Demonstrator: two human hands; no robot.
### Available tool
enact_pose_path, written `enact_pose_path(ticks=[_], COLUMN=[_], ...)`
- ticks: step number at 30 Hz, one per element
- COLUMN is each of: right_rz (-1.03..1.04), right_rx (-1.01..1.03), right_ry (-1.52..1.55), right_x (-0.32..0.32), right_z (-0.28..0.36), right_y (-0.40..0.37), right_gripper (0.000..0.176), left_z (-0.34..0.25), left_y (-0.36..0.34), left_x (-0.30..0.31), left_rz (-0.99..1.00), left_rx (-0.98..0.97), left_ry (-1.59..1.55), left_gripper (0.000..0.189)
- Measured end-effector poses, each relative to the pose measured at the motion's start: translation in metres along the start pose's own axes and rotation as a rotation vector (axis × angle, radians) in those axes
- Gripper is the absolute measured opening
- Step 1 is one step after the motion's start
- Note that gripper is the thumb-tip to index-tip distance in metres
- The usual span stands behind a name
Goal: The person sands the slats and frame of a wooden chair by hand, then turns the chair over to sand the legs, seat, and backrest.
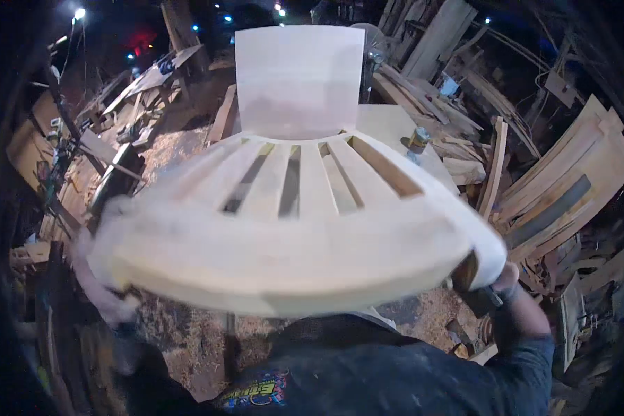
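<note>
A pale wooden slatted chair back (291,239) fills the middle of the head view, its wide curved rail towards me. Several slats narrow away from the rail to a smooth light panel (299,80) at the far end. At the rail's left end is my left hand (107,288), smeared by motion but curled around the edge. My right hand (507,279) grips the right end, beside a rounded side piece (489,253); most of its fingers are hidden behind the wood.
A light board (388,125) lies beyond on the right, with a small jar-like container (419,140) on it. Stacked curved planks (568,180) lean at the right. Wood scraps and machinery parts crowd the left. Shavings (194,340) cover the floor.
</note>
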State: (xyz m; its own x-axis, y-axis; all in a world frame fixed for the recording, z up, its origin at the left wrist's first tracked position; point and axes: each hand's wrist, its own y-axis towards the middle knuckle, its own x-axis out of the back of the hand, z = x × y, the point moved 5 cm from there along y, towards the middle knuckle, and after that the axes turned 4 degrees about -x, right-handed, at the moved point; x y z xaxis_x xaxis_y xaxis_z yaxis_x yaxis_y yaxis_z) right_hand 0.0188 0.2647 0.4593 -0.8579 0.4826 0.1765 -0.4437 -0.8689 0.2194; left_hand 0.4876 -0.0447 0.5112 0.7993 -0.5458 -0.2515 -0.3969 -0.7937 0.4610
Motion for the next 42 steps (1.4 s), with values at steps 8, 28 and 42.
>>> enact_pose_path(ticks=[8, 28, 42], right_rz=[0.248, 0.511, 0.203], right_rx=[0.165, -0.021, -0.849], right_ry=[0.076, -0.323, 0.372], right_x=[-0.012, 0.062, 0.062], right_z=[0.167, -0.118, -0.444], right_y=[0.191, 0.517, 0.398], right_gripper=[0.048, 0.034, 0.031], left_z=[-0.047, 0.191, 0.341], left_y=[0.219, 0.554, 0.658], left_x=[-0.053, -0.032, -0.021], left_rz=[0.03, -0.352, -0.357], left_rx=[-0.208, -0.785, -0.45], left_ry=[-0.077, 1.114, 0.234], left_gripper=[0.044, 0.062, 0.052])
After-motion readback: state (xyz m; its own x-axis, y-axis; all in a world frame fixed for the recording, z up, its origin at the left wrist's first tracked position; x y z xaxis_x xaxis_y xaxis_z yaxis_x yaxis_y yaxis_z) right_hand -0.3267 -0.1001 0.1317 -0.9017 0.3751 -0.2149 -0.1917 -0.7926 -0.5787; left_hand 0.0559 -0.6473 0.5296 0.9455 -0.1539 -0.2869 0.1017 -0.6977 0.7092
